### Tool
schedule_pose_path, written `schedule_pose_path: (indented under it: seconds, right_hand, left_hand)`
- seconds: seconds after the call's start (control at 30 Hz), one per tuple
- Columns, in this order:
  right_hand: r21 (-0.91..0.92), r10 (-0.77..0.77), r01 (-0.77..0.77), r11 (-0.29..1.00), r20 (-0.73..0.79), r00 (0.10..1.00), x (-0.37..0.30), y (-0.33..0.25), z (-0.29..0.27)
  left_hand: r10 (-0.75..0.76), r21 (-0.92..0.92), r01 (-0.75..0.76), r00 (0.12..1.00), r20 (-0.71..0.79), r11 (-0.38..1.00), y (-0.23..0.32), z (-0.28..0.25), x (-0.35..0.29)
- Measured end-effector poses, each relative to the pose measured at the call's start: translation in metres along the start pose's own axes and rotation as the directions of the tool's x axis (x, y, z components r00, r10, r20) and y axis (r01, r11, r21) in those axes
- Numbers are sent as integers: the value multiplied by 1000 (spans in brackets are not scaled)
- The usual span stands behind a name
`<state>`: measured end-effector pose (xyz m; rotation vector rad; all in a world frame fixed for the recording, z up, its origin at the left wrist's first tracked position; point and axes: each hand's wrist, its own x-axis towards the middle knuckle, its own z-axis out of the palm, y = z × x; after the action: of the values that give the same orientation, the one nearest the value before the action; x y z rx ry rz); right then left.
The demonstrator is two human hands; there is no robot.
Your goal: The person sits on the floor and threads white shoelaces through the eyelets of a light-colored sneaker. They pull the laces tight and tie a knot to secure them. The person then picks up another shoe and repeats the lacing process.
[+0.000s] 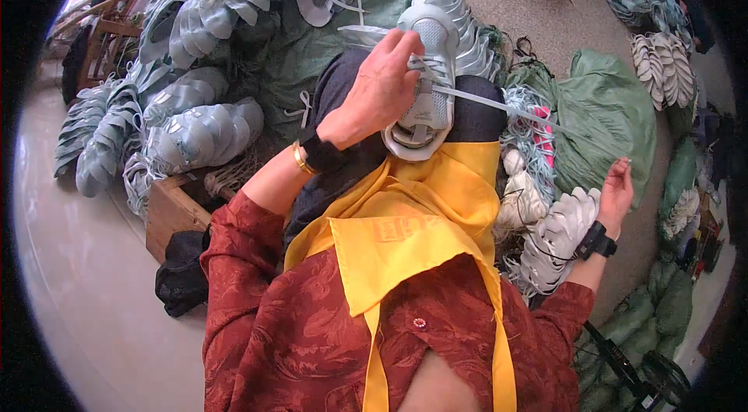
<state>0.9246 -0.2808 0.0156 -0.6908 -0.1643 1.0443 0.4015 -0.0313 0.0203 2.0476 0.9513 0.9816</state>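
A pale grey-blue shoe upper lies over my lap, its toe pointing away from me. My left hand is closed at the lacing on its left side, fingertips pinched on the lace there; the exact grip is partly hidden. A pale flat shoelace runs taut from the eyelets out to the right. Low on the right, my right hand is raised with thumb and fingers pinched together, in line with that lace. The lace's far end is too faint to follow fully. Another pale strip, blurred, shows beyond my left hand.
Stacked grey-blue uppers hang and lie at the left by a wooden box. More uppers sit just beyond the shoe. A green sack, bundled laces and white uppers are at the right.
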Motion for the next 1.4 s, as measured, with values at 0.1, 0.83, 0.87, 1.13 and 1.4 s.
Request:
schedule_pose_path:
  seconds: [0.1,0.83,0.87,1.13,1.4]
  right_hand:
    - [-36,30,-33,999,-78,997,5,19,-15]
    - [-884,429,95,459,313,847,-12,244,222]
    - [-877,466,118,466,357,810,-12,253,233]
    - [-879,676,166,446,453,581,-7,273,277]
    - [-825,455,-6,566,306,836,-5,193,209]
  left_hand:
    - [52,90,-58,996,73,994,-8,1,5]
    - [119,-42,-113,964,239,993,22,-47,-3]
    - [118,-61,-107,963,243,992,30,-51,0]
    - [6,-332,70,975,223,941,28,-60,-2]
    - [-175,-549,322,936,304,772,0,-54,-11]
